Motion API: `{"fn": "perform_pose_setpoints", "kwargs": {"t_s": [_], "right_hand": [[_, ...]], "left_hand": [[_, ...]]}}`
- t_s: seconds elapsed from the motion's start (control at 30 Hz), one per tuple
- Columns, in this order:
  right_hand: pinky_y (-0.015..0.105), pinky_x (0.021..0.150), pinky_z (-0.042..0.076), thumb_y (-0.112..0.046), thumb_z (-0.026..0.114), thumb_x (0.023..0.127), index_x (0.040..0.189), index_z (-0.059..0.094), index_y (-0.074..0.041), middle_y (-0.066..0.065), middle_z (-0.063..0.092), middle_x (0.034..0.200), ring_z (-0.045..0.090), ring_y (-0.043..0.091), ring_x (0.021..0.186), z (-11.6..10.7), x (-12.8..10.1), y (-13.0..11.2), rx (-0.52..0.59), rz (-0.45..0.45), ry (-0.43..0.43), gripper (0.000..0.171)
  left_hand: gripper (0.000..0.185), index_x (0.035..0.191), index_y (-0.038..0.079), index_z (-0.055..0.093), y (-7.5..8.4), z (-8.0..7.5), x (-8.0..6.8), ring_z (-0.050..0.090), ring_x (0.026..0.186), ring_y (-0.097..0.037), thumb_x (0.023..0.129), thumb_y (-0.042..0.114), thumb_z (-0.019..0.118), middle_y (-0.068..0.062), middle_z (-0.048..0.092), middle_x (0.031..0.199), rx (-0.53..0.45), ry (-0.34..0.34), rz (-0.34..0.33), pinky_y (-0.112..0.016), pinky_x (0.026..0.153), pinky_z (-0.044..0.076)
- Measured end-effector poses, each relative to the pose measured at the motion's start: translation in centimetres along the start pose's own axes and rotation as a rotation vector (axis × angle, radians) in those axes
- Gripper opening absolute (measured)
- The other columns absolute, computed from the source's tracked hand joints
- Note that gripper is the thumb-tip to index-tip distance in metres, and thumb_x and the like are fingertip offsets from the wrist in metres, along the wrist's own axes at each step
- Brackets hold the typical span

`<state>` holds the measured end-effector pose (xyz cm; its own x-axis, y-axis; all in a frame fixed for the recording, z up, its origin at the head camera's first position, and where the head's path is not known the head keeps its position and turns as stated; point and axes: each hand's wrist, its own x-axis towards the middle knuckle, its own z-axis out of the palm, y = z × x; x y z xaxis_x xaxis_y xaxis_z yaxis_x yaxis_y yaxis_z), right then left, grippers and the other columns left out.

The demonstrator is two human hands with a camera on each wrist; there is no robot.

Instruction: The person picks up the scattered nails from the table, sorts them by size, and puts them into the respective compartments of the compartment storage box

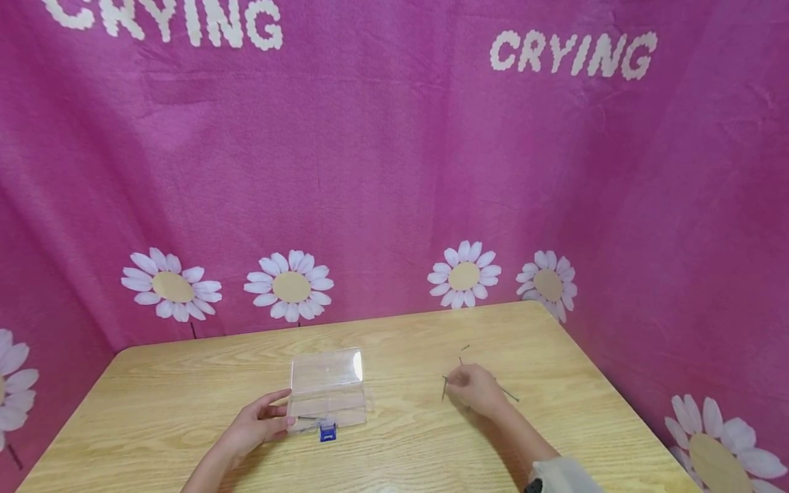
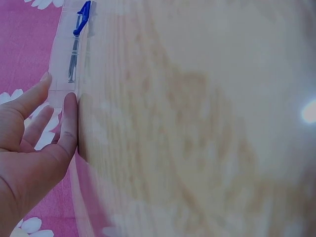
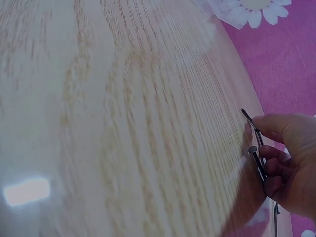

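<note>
Steadying the clear box (image 1: 345, 413) at lower centre looks right: the left hand (image 1: 249, 426) rests its spread thumb and fingers loosely against the left end, leaving the blue clasp (image 1: 328, 432) free. Inside lie slim nails (image 1: 308, 418), too blurred to count; the see-through lid (image 1: 323, 368) is open behind. Right of centre, the right hand (image 1: 476, 389) pinches a nail (image 3: 258, 165), perhaps more; I'd keep shanks aligned. Beyond, a stray nail (image 1: 465, 347) lies on the counter (image 1: 407, 448), before the pink cloth (image 1: 382, 171).
</note>
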<state>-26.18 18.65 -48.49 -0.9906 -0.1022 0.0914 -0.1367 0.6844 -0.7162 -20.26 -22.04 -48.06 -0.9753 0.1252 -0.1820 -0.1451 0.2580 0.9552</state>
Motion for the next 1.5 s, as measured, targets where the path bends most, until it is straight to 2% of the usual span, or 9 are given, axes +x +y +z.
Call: {"fn": "perform_pose_setpoints", "kwargs": {"t_s": [0.2,0.47,0.77,0.97,1.23,1.5], "right_hand": [[0.034,0.071,0.051,-0.013,0.072,0.080,0.095,0.068,-0.010,0.003,0.065,0.090,0.059,0.016,0.081,0.1,0.2,0.1,-0.062,-0.022,0.000,0.015],[0.032,0.070,0.050,-0.014,0.072,0.079,0.099,0.069,-0.012,0.006,0.065,0.096,0.057,0.015,0.080,0.0,0.3,-0.1,-0.084,-0.056,-0.021,0.020],[0.028,0.062,0.045,-0.011,0.069,0.079,0.106,0.069,-0.009,0.005,0.057,0.085,0.049,0.014,0.070,-0.3,0.5,-0.5,-0.126,-0.115,-0.067,0.027],[0.029,0.065,0.046,-0.011,0.069,0.081,0.098,0.072,-0.009,0.005,0.060,0.090,0.049,0.014,0.076,-0.5,0.4,-0.7,-0.148,-0.134,-0.107,0.017],[0.031,0.066,0.049,-0.014,0.072,0.079,0.087,0.072,-0.010,0.005,0.058,0.085,0.053,0.014,0.075,-0.5,0.6,-0.4,-0.156,-0.147,-0.093,0.010],[0.040,0.078,0.052,-0.016,0.070,0.081,0.089,0.072,-0.011,0.005,0.063,0.096,0.057,0.018,0.087,-0.8,0.3,0.3,-0.144,-0.132,-0.080,0.010]], "left_hand": [[0.068,0.139,-0.008,0.034,0.1,0.0,0.0,0.057,0.090,-0.014,0.083,0.007,0.069,-0.023,0.053,0.113,0.002,0.001,0.005,-0.032,0.079,0.056],[0.069,0.140,-0.008,0.032,0.2,0.0,0.0,0.057,0.091,-0.015,0.084,0.008,0.068,-0.025,0.052,0.114,-0.004,-0.011,-0.001,-0.035,0.080,0.057],[0.069,0.140,-0.007,0.032,0.3,-0.1,0.0,0.058,0.090,-0.015,0.084,0.009,0.068,-0.027,0.051,0.116,-0.012,-0.021,-0.005,-0.036,0.080,0.057],[0.069,0.140,-0.008,0.032,0.2,0.0,-0.1,0.057,0.090,-0.014,0.084,0.008,0.068,-0.024,0.052,0.114,-0.017,-0.021,0.002,-0.033,0.079,0.057],[0.068,0.141,-0.008,0.031,0.3,-0.1,-0.1,0.058,0.091,-0.015,0.084,0.006,0.067,-0.028,0.051,0.117,-0.021,-0.024,-0.001,-0.037,0.082,0.057],[0.069,0.141,-0.007,0.031,0.1,-0.1,0.1,0.059,0.091,-0.015,0.084,0.006,0.068,-0.026,0.052,0.115,-0.024,-0.020,-0.011,-0.036,0.081,0.057]]}}
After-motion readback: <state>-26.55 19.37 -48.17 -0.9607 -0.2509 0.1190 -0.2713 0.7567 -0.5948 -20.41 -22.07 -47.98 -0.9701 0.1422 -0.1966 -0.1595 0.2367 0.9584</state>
